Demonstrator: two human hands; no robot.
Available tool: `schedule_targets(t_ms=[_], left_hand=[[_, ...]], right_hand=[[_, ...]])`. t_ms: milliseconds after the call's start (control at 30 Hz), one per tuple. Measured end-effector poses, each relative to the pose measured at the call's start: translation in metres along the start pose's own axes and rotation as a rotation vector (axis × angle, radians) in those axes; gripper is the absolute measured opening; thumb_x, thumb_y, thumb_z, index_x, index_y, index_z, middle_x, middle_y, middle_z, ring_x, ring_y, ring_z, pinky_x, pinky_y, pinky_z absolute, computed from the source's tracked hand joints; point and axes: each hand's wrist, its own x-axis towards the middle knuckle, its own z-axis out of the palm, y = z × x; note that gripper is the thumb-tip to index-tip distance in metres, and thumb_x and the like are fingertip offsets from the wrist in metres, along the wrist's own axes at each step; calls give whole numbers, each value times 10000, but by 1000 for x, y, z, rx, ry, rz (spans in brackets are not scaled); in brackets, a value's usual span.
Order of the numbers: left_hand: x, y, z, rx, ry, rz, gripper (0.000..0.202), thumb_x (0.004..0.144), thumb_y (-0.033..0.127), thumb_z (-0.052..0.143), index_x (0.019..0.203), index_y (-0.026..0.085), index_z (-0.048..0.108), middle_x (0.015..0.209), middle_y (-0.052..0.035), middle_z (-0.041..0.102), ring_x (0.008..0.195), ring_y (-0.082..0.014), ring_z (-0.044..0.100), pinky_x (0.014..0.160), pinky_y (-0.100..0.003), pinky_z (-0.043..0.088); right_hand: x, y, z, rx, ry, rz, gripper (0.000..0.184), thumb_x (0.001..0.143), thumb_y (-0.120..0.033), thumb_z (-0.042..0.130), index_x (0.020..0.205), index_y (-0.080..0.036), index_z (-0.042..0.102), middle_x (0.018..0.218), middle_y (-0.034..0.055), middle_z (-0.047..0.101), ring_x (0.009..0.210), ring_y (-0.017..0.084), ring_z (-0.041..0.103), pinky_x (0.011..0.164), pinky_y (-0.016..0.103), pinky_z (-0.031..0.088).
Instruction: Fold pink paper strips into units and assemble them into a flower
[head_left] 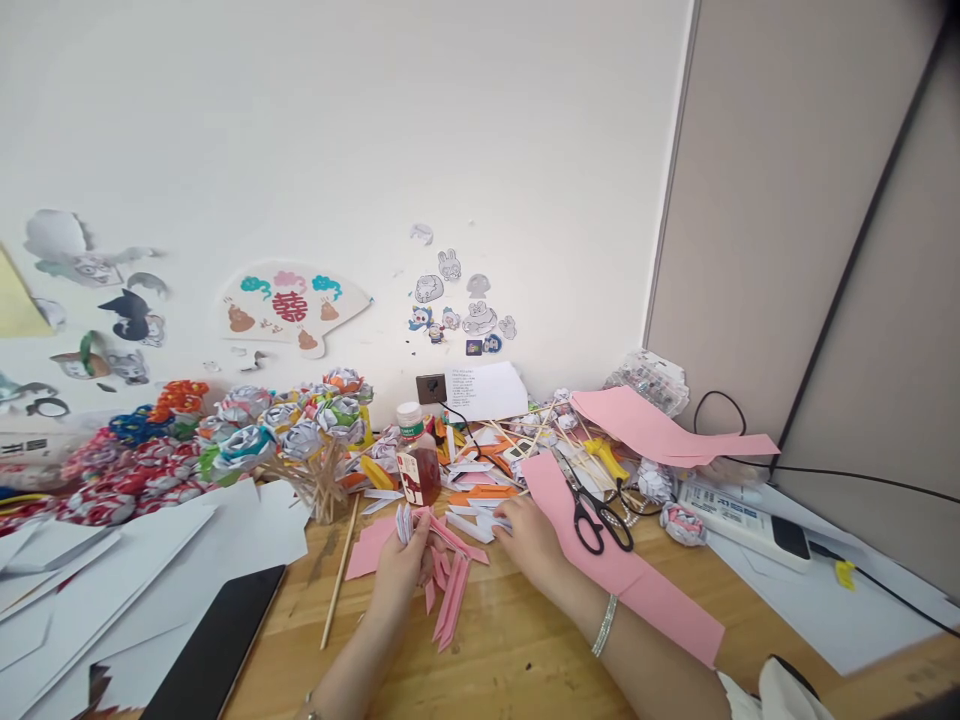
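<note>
Near the middle of the desk, my left hand [401,560] is closed around a small bundle of folded white paper pieces [405,523], which stick up above the thumb. Folded pink paper strips [453,600] lie under and beside this hand. Further right, my right hand [531,540] reaches forward with its fingers bent. Its fingertips are on folded white paper strips [472,524] lying on the desk; the fingers partly hide the contact. Black-handled scissors [600,522] rest on a long pink paper sheet [660,595], just right of that hand.
A bottle of reddish liquid [420,470] stands behind my left hand. A wooden stick [341,575], white sheets [157,560] and a black tablet-like slab [217,645] lie left. Paper flowers [292,430] stand behind. A power strip [742,525] and cables occupy the right.
</note>
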Motion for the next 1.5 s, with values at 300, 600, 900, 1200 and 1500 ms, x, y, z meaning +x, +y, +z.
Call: schedule_targets(t_ms=[300, 600, 900, 1200, 1500], left_hand=[[-10, 12, 5, 69, 29, -20, 385, 622, 563, 483, 511, 198, 429, 279, 96, 364, 242, -59, 279, 299, -173, 177], [-9, 9, 5, 129, 44, -13, 446, 560, 634, 503, 472, 211, 391, 255, 93, 351, 233, -65, 285, 301, -187, 197], [-9, 4, 7, 100, -34, -37, 507, 558, 692, 474, 433, 207, 397, 215, 84, 324, 198, -64, 266, 268, -185, 182], [-5, -2, 5, 28, -69, -47, 525, 554, 703, 485, 436, 196, 413, 204, 85, 316, 199, -50, 244, 271, -170, 174], [-2, -5, 1, -52, -79, -37, 464, 587, 621, 516, 477, 171, 487, 226, 93, 322, 211, -42, 235, 276, -166, 171]], right_hand=[[-1, 4, 10, -266, -63, -196, 101, 697, -200, 627, 795, -177, 633, 889, 63, 570, 890, 214, 475, 711, 286, 388], [5, 4, 19, -229, 60, -151, 164, 761, -45, 474, 699, -158, 575, 759, 45, 579, 740, 169, 496, 632, 260, 366], [-14, -27, 0, 154, 3, -361, 186, 840, -143, 426, 906, -204, 588, 837, 26, 609, 793, 152, 538, 704, 253, 400], [-13, -32, -3, 638, 59, -34, 181, 792, -189, 501, 893, -192, 650, 891, 49, 667, 814, 174, 605, 741, 304, 465], [-15, -36, -2, 763, 160, 96, 223, 745, -261, 562, 928, -180, 661, 963, 87, 658, 902, 225, 591, 796, 376, 466]])
